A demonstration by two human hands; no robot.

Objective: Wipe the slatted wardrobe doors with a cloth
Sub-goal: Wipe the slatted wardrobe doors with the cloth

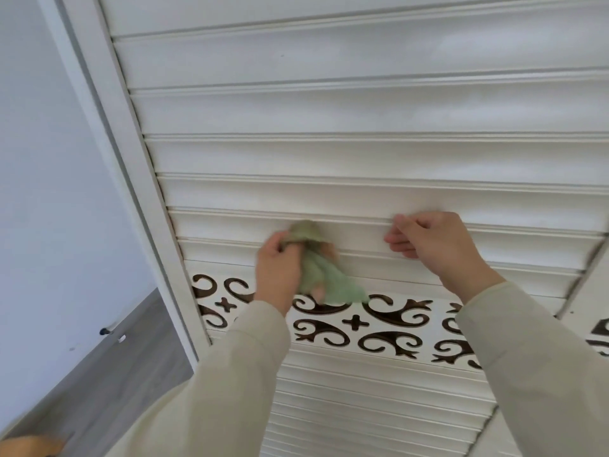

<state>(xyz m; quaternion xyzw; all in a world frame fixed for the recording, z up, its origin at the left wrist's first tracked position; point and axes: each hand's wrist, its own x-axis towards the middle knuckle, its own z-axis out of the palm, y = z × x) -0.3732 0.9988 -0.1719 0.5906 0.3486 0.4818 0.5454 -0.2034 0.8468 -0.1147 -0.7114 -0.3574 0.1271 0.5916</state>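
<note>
A white slatted wardrobe door (362, 153) fills the view, with a band of dark scroll cut-outs (389, 328) across it and finer slats below. My left hand (276, 268) grips a pale green cloth (316, 272) and presses its bunched top against a low slat just above the band. The cloth's loose end hangs over the cut-outs. My right hand (431, 242) rests to the right on the same slats, fingers curled against a slat edge, holding nothing.
The door's white frame (131, 179) runs diagonally at the left, beside a pale wall (49, 159). Grey wood-look floor (108, 384) shows at lower left. A second door's edge (590, 291) begins at the right.
</note>
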